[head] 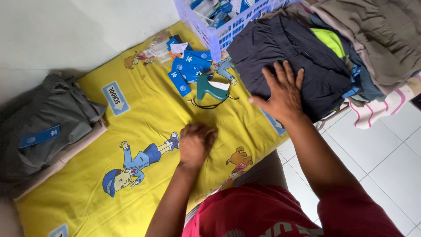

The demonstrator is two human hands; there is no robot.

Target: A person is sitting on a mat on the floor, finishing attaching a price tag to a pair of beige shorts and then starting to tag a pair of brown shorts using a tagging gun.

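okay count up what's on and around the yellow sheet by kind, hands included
Hands: 2, left hand closed on the yellow sheet, right hand flat on the dark garment
Teal tagging gun: 1
White basket: 1
Folded grey garment stack: 1
Total: 7

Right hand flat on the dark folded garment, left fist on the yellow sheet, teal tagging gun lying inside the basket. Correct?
Not quite. The head view shows the teal tagging gun lying on the yellow sheet beside the basket, not inside it. The right hand is flat on the dark folded garment; the left fist is on the sheet.
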